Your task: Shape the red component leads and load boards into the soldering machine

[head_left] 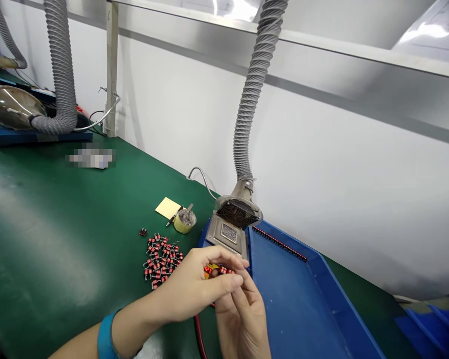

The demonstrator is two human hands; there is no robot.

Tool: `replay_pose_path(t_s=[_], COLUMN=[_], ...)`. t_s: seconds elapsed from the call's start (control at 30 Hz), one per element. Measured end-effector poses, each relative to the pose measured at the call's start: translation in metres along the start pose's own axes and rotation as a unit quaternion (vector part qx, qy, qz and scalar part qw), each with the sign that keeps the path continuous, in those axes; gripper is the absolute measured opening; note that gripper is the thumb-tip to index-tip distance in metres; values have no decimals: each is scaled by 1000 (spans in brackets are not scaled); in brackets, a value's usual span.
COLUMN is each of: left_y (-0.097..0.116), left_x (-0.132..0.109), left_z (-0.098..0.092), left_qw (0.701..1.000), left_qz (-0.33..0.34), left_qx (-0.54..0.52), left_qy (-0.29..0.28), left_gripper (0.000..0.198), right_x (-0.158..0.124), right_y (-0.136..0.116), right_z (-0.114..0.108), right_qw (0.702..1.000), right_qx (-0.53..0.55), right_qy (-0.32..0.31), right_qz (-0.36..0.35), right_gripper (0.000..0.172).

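My left hand [194, 289] and my right hand [241, 316] meet low in the middle of the view, over the near edge of a blue tray [303, 309]. Both are closed around a few small red coil parts [217, 270] pinched between the fingertips. A blue band sits on my left wrist. Just left of the hands a heap of several more red coil parts [160, 259] lies on the green bench mat [60, 224]. One loose part [142, 232] lies apart from the heap.
A grey fume hose [252, 94] ends in a round intake [238, 213] over a small metal solder pot [227, 235] behind my hands. A yellow note pad [167, 207], a tape roll [184, 221] and a red row of parts [279, 243] lie nearby. Another hose [62, 65] stands far left.
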State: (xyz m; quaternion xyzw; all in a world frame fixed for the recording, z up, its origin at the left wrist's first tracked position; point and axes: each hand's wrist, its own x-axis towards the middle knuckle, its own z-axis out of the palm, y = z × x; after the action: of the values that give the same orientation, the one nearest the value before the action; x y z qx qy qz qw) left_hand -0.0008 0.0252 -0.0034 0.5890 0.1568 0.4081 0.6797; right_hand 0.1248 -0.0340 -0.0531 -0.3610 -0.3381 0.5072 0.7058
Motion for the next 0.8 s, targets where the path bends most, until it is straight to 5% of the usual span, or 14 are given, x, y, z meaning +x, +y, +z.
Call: replay_pose_path(t_s=[0.23,0.43,0.7,0.8], left_y=[-1,6,24,27], left_x=[7,9,0,-24], left_z=[-5,-17,-33,-43], left_qw=[982,939,973,963], left_qz=[-36,69,81,100], left_qx=[-141,-236,-10,220], left_qy=[123,239,215,123], left_gripper=[23,22,6,9], right_x=[-1,-4,-4,-10], right_y=[1,-10,-17,-25], right_z=[19,42,37,22], right_qw=[995,994,993,990], right_qx=[-55,-37,5,-13], right_qy=[86,98,99,115], right_qz=[-16,29,65,79], right_gripper=[19,26,27,26])
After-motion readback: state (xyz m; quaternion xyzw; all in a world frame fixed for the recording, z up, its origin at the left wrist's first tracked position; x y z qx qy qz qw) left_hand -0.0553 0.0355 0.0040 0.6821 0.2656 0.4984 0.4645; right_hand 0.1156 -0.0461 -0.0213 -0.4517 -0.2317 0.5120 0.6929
